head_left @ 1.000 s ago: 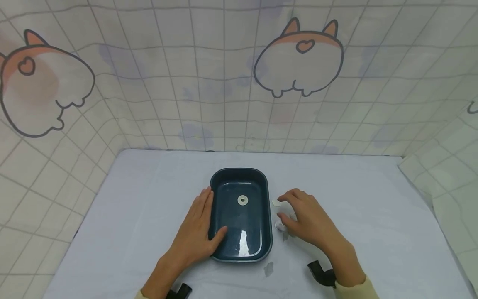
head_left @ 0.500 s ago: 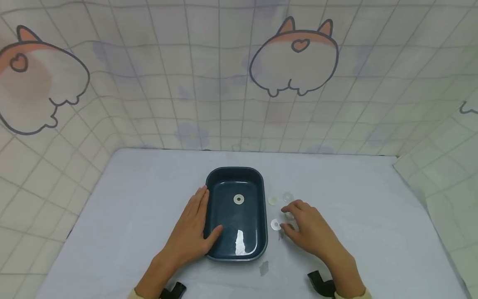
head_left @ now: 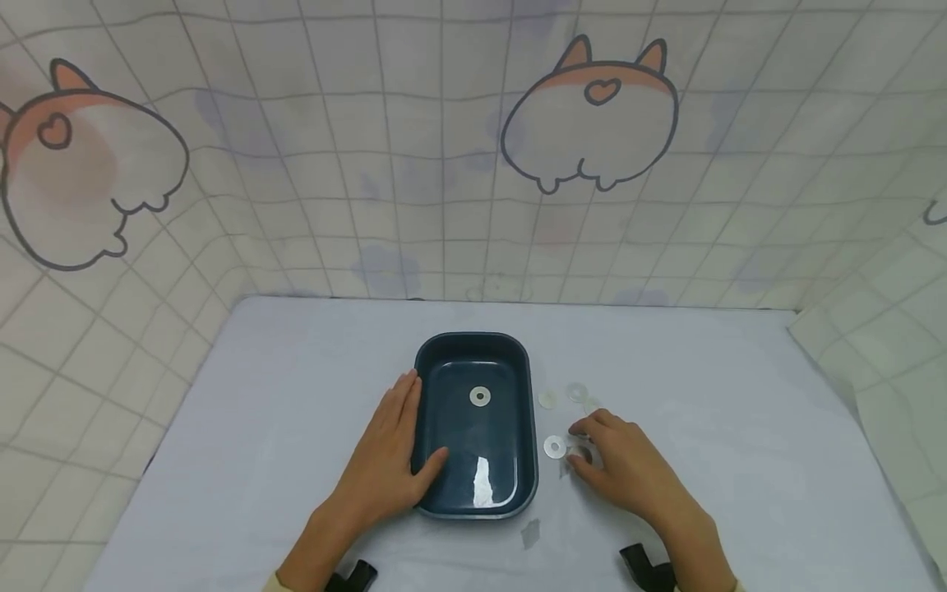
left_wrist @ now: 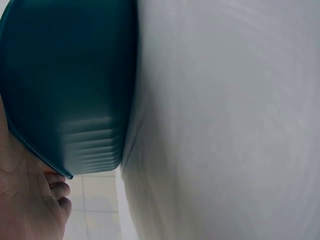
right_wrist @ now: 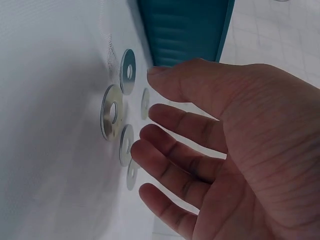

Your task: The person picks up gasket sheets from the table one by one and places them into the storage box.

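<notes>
A dark teal tray (head_left: 527,427) stands mid-table with one metal washer (head_left: 480,396) lying in it. My left hand (head_left: 403,436) rests flat along the tray's left wall, fingers straight, thumb laid over the rim into the tray; the left wrist view shows the tray (left_wrist: 65,85) beside my fingers (left_wrist: 55,192). Several washers (head_left: 554,446) lie on the cloth right of the tray. My right hand (head_left: 584,448) hovers just over them, fingers spread and loosely bent, holding nothing. The right wrist view shows these washers (right_wrist: 111,112) under my fingertips (right_wrist: 150,150), near the tray (right_wrist: 185,25).
A pale cloth (head_left: 740,427) covers the table, and a tiled cartoon-print curtain (head_left: 444,164) closes the back and both sides. A small grey scrap (head_left: 531,533) lies in front of the tray. Black wrist mounts (head_left: 647,567) show at the lower edge.
My right hand has drawn back toward me from the far washers, which now show. The left hand and the tray have stayed put.
</notes>
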Demonstrator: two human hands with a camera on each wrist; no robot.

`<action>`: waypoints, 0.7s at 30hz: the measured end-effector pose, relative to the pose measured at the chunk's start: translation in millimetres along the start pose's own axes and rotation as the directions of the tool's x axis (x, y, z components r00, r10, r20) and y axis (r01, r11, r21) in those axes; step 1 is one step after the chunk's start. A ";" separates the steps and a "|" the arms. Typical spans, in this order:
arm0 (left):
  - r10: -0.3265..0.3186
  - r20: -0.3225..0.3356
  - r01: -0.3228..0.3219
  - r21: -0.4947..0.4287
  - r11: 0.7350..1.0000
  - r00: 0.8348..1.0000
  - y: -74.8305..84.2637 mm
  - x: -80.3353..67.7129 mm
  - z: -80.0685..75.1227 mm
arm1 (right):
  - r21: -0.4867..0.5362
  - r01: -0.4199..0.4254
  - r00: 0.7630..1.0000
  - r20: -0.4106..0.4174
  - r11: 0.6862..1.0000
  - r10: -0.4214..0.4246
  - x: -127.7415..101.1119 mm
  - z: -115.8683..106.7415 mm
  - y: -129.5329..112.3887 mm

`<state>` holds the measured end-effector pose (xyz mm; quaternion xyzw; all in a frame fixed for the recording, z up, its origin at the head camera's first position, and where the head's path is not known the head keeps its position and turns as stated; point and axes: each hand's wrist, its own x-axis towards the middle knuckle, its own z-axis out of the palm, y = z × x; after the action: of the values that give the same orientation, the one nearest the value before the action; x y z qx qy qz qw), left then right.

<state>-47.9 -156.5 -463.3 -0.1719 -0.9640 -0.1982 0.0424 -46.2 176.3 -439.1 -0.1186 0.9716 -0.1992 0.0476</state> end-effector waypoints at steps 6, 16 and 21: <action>0.003 -0.015 -0.003 -0.003 1.000 1.000 1.6 1.4 -0.3 | -0.003 0.011 1.000 0.000 1.000 -0.011 0.2 -0.3 2.3; 0.003 -0.039 -0.002 0.003 1.000 0.999 1.9 -1.8 0.3 | 0.005 -0.015 1.000 0.028 1.000 0.015 -2.0 4.9 5.2; -0.010 -0.008 0.010 -0.012 1.000 1.000 2.4 -0.2 -0.4 | -0.007 -0.014 0.999 0.030 1.000 0.014 -2.3 4.2 5.5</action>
<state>-46.9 -154.7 -462.0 -0.1662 -0.9636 -0.2048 0.0445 -44.5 180.2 -445.1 -0.1149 0.9723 -0.1936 0.0629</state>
